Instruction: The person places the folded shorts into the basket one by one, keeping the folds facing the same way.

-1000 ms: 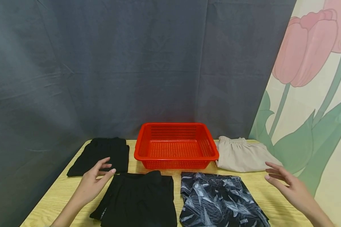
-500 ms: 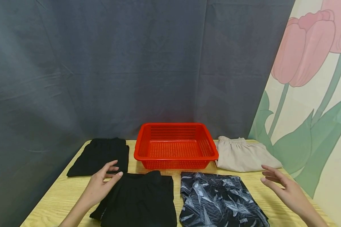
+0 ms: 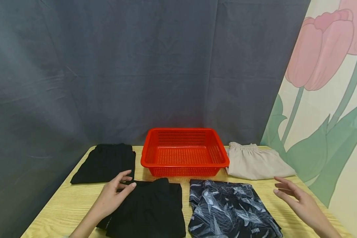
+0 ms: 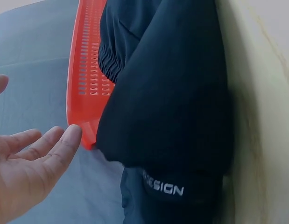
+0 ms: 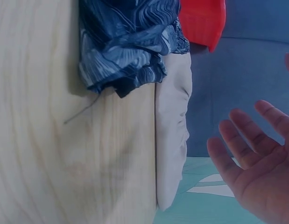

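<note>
My left hand (image 3: 113,196) hovers above the left edge of the nearer folded black garment (image 3: 150,211), fingers loosely bent and holding nothing. In the left wrist view, white lettering shows on dark cloth (image 4: 167,186) beyond the fingers. To the right, my right hand (image 3: 298,202) hangs over the tabletop, its fingers relaxed and nothing in them. It is apart from the folded patterned black-and-grey garment (image 3: 232,210) and just in front of the beige garment (image 3: 257,162), which has a gathered waistband. The right wrist view shows the patterned garment's (image 5: 130,46) bunched edge with a loose thread.
A red perforated plastic basket (image 3: 184,171) stands at the back middle of the wooden table (image 3: 53,211). Another folded black garment (image 3: 104,165) lies at the back left. A grey curtain (image 3: 137,66) hangs behind, and a tulip-painted wall (image 3: 321,99) rises on the right.
My left hand has moved right and slightly down, now over the nearer black garment. My right hand has shifted slightly left and down. The garments and basket stay in place.
</note>
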A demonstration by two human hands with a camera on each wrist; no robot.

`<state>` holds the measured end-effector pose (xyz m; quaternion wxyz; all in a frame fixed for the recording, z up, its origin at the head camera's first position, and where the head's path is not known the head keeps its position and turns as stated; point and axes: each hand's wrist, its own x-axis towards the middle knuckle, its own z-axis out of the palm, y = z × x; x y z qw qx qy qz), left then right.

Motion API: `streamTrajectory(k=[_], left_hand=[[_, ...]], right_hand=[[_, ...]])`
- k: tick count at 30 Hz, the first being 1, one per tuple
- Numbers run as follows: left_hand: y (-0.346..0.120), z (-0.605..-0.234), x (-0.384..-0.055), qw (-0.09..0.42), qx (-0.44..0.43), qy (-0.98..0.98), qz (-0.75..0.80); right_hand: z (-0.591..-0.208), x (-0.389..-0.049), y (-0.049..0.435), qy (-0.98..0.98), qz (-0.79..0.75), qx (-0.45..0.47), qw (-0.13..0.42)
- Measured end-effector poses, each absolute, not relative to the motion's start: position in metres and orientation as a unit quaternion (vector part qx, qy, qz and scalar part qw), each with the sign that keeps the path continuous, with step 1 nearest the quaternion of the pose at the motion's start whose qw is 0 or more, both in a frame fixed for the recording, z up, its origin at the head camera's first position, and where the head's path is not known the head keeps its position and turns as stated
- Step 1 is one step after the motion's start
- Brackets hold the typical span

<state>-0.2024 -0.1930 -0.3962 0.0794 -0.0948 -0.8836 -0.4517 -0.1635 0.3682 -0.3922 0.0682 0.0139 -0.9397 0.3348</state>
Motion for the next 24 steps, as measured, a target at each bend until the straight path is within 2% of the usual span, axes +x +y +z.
streamTrajectory(k=[12,18,24], left_hand=[[-0.181,-0.403,-0.201,0.074,-0.097,-0.874,-0.471],[-0.173,-0.403,-0.2,0.034,-0.087,-0.852,-0.515],[-0.169,-0.405,-0.198,-0.005,-0.086,-0.831,-0.549]], right_hand=[[-0.401,-0.162,0.362,-0.939,0.343,0.007,0.041],[-0.402,-0.162,0.359,-0.937,0.35,-0.01,0.006],[-0.407,-0.16,0.357,-0.936,0.351,-0.01,0.011]])
